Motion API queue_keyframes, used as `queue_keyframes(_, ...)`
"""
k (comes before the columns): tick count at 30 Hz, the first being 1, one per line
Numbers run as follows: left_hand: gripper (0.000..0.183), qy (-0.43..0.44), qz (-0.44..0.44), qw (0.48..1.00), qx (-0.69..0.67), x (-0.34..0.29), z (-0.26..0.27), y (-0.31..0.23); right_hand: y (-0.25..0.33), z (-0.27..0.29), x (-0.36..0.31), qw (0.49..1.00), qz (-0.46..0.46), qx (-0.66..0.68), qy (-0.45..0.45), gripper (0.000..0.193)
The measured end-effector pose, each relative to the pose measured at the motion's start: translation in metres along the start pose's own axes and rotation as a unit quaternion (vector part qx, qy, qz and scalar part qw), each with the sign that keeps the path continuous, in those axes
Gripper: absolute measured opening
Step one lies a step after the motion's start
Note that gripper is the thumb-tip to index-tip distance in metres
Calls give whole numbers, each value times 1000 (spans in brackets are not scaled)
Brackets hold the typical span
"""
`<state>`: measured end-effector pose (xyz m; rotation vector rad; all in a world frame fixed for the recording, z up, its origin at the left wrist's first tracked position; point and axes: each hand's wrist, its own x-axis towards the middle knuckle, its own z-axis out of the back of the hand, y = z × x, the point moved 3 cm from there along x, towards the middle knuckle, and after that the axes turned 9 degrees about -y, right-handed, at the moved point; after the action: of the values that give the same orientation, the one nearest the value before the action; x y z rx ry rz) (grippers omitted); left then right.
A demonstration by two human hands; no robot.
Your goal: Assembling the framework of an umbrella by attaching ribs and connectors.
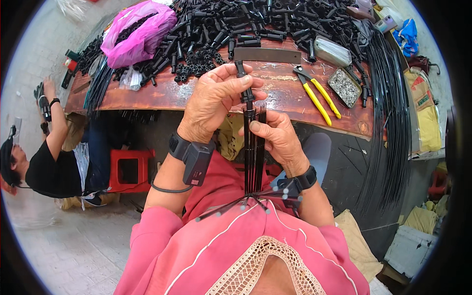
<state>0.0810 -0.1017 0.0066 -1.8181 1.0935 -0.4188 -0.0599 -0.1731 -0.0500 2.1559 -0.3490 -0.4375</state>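
Two hands on a black ribbed frame, above the lap

Red-brown table (162,98) across the top, front edge facing the wearer. Big heap of black plastic parts (275,24) along its far side. Bundle of long black rods (388,113) hangs over the right end. Off left, a co-worker (56,167) in a black top, near a red stool (130,155). Bright pink plastic bag (118,42) on the table's left part, black pieces inside.

The black ribbed frame (252,160) is held off the table, in front of its near edge, running up and down in view: fitting at top, thin rods bunched below, grey-tipped arms fanned out at the lower end, close to the pink shirt.

Left hand (216,96): higher, closed on the frame's top fitting, thumb and fingers pinching it. Right hand (281,137): lower, thumb against upper rods, fingers partly hidden behind; pinched on the frame too. Black devices strapped to both wrists.

Smaller stuff: flat dark strip (268,54) before the heap; yellow-handled pliers (314,101), handles spread; beside them, tin (339,96) of silvery bits; star-shaped black pieces (199,63) left of strip.
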Motion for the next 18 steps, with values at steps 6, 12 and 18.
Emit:
queue_keyframes(6, 29, -4, -4, 998, 66, -2, 4, -6, -6, 9, 8, 1000, 4, -4, -9, 25)
queue_keyframes(12, 40, 9, 0, 995, 102, 1, 6, -9, -10, 6, 12, 1000, 4, 13, 8, 25)
queue_keyframes(18, 50, 56, -15, 994, 90, 6, 15, -4, -12, 6, 11, 1000, -8, 7, -2, 26)
